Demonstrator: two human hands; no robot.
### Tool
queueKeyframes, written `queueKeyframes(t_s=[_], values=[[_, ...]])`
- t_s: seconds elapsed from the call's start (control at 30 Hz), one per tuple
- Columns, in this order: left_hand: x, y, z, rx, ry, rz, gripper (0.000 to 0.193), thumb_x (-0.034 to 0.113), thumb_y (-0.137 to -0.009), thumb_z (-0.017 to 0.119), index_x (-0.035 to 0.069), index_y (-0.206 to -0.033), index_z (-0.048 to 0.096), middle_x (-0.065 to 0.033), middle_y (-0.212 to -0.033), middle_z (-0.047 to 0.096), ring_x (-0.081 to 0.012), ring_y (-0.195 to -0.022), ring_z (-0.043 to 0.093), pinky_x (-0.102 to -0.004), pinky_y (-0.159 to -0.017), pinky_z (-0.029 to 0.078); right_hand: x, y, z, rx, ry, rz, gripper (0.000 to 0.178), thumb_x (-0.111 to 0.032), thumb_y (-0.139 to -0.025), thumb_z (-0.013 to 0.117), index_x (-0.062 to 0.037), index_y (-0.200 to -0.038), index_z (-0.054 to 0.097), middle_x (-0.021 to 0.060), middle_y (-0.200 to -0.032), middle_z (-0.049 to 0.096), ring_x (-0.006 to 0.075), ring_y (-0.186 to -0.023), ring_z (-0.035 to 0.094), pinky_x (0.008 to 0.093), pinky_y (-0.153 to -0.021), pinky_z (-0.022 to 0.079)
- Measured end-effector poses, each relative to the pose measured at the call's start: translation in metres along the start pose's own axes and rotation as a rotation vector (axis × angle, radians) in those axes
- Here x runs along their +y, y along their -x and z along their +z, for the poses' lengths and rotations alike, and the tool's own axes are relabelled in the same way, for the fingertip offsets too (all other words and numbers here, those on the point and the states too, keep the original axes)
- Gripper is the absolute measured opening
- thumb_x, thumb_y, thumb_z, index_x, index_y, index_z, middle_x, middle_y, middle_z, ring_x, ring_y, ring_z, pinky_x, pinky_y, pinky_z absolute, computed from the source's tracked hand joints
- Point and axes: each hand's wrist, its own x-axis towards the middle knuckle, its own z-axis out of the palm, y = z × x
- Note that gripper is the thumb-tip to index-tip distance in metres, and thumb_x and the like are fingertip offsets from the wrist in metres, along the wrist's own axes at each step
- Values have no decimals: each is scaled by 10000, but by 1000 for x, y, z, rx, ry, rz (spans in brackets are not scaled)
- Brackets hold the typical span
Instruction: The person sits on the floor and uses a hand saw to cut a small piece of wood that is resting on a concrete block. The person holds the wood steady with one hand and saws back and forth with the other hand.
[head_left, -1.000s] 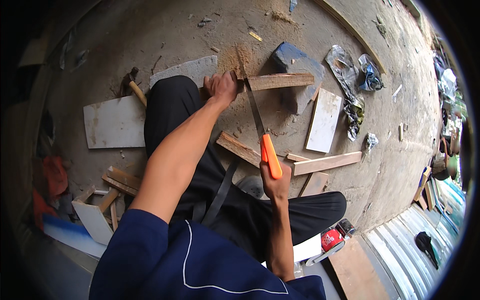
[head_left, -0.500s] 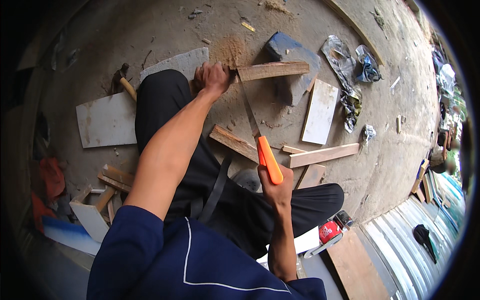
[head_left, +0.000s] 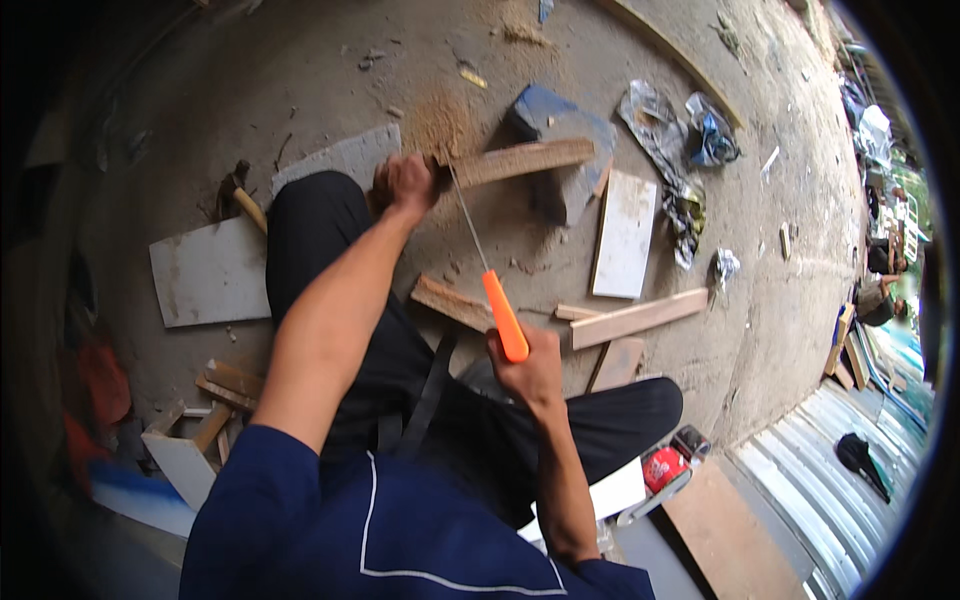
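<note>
Gripping an orange-handled saw [head_left: 487, 265], right hand [head_left: 528, 365]; left hand [head_left: 403, 185] clamped on a wooden plank [head_left: 520, 160].

Around the plank [head_left: 520, 160] you have bare concrete above it. A grey block [head_left: 565, 150] sits under its right part, a white board [head_left: 625, 235] lies lower right, and offcuts [head_left: 450, 302] crowd the floor below.

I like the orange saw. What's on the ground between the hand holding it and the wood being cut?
In the head view, a short wooden offcut lies on the concrete between the right hand and the plank; the saw passes above it.
</note>
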Motion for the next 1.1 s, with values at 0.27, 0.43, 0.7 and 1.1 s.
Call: queueKeyframes(t_s=[0.27, 0.43, 0.7, 1.1], values=[[12, -2, -4, 152, 67, -29, 298, 284, -803, 476, 53, -717, 643, -139, -791, 648, -309, -869, 569, -444, -831, 349, 8, 7, -13, 35, -95, 140, 102, -89, -742, 642, 6, -766, 611, 162, -579, 539, 280, -493, 556, 316, -519, 434], [12, -6, -4, 130, 59, -83, 296, 279, -799, 479, 61, -681, 640, -114, -778, 645, -280, -845, 580, -443, -797, 361, 0, 5, -18, 41, -82, 115, 87, -84, -743, 647, -3, -755, 617, 149, -554, 534, 250, -462, 554, 302, -500, 434], [15, -11, -9, 106, 1, -101, 335, 324, -816, 468, 73, -686, 647, -112, -772, 655, -307, -813, 612, -434, -752, 411, -3, -39, 18, 38, 6, 103, 97, -105, -743, 636, -11, -737, 614, 178, -616, 572, 335, -530, 574, 340, -529, 445], [9, -7, 1, 204, 63, 11, 252, 263, -795, 527, 94, -644, 637, -78, -732, 642, -252, -784, 596, -416, -741, 356, 2, -77, 24, 51, -32, 57, 139, -120, -766, 623, 14, -801, 624, 185, -609, 562, 318, -542, 589, 349, -534, 444]])
